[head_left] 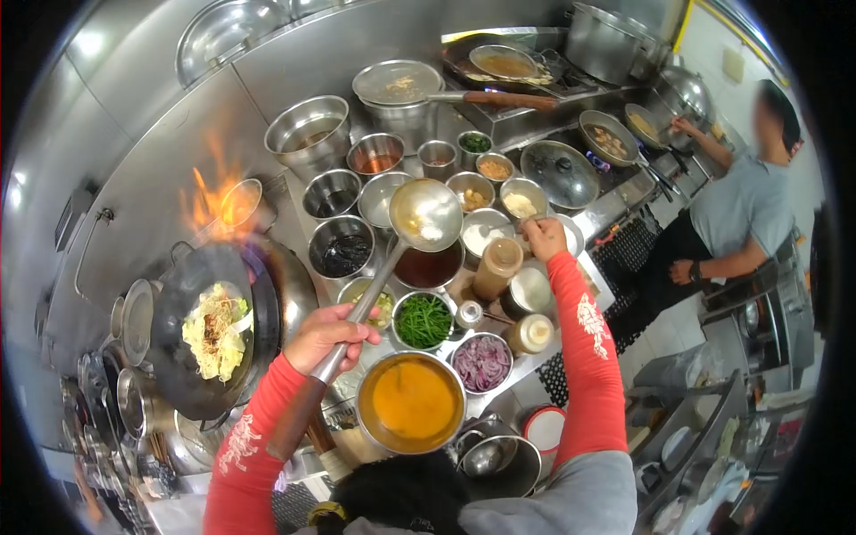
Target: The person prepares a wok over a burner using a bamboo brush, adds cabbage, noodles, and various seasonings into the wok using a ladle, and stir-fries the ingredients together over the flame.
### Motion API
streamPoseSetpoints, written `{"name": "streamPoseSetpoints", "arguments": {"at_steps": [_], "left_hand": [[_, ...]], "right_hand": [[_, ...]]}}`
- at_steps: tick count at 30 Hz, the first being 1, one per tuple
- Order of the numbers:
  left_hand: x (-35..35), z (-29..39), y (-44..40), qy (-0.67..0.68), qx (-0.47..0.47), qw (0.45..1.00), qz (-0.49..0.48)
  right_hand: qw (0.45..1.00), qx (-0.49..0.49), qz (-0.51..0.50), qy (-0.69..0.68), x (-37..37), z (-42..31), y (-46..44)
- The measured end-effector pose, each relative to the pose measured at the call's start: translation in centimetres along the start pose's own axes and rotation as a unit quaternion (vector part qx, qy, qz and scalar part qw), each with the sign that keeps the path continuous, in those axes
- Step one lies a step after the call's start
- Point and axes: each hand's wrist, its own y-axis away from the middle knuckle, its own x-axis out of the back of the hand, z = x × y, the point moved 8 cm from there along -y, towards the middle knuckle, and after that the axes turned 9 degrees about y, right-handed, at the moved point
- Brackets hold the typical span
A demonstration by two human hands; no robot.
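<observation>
**Above the bench (526,364), a ladle (426,214) held in the left hand (334,337)**

At the centre of the frame, the ladle's long handle is grasped by the left hand, its fingers wrapped around it, and its round head is held over a bowl of dark red liquid (430,269). Right of centre, the right hand (546,237) is held near a bowl of white powder (481,235) and a squeeze bottle (498,269); whether anything is pinched in its grip cannot be told. At the left of the frame, pale yellow food (214,343) topped with brown seasoning is contained in a dark wok (169,334), with orange flames (221,201) seen behind it. Below centre, a pot of orange liquid (411,401) is set near chopped greens (423,322) and sliced purple onion (482,363). At the upper right, another person (736,209) is seen beside the pans (609,138).
</observation>
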Motion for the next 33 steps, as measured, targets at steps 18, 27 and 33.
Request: {"name": "streamPoseSetpoints", "arguments": {"at_steps": [18, 27, 33], "left_hand": [[-1.3, 0.7, -5.6, -0.027, 0.011, 0.999, -0.03], [-3.7, 0.9, -7.7, -0.031, 0.029, 0.997, -0.063], [-3.7, 1.5, -7.9, -0.055, 0.021, 0.997, -0.056]], "right_hand": [[0.936, -0.14, 0.106, -0.305, 6.7, 0.6, 2.1], [0.973, -0.028, 0.189, 0.129, 3.7, 3.9, -1.7], [0.979, -0.002, 0.174, 0.102, 2.2, 5.4, -1.5]]}}
